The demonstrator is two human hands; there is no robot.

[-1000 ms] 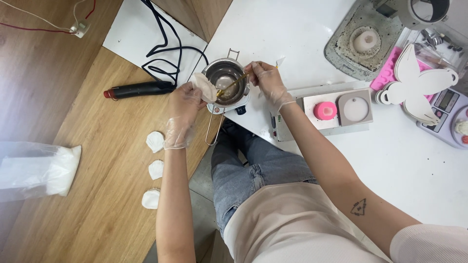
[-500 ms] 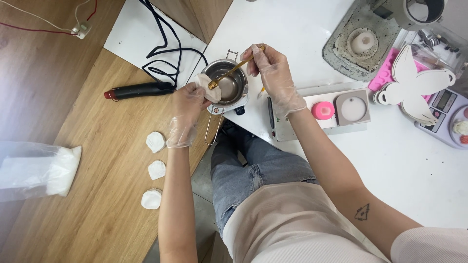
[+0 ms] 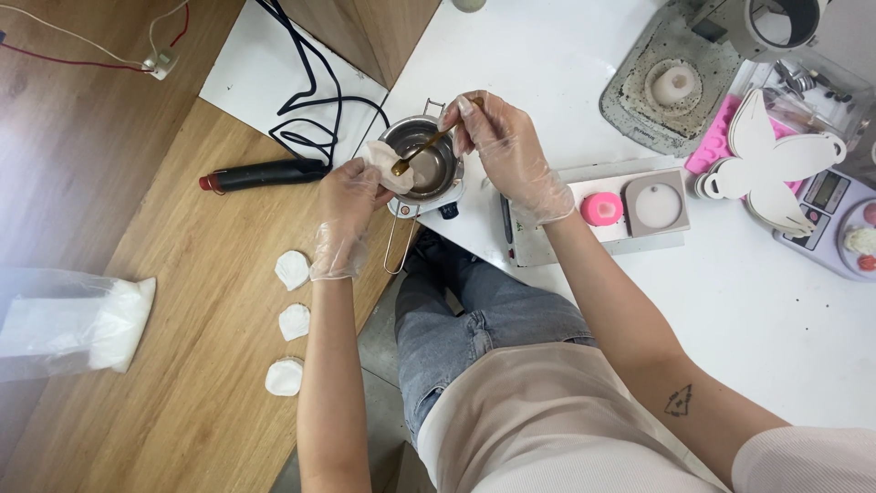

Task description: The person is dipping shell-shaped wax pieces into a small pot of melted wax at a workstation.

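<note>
A small metal melting pot [image 3: 438,173] with a wire handle stands at the edge of the white table [image 3: 730,301]. My gloved left hand [image 3: 351,196] holds a white tissue [image 3: 383,164] against the pot's left rim. My gloved right hand [image 3: 497,146] grips a gold-coloured spoon [image 3: 422,149] by its handle. The spoon's bowl rests over the tissue at the pot's rim.
A black heat tool [image 3: 265,173] and black cable [image 3: 310,100] lie left of the pot. Three white shell shapes [image 3: 292,319] and a bag of white flakes [image 3: 82,324] sit on the wooden bench. A pink mould [image 3: 602,208], round grey mould [image 3: 657,205], butterfly cutout [image 3: 776,169] and scale [image 3: 835,219] stand on the right.
My right hand has lifted the spoon out of the pot and swung its bowl left onto the tissue. My left hand has stayed at the pot's rim.
</note>
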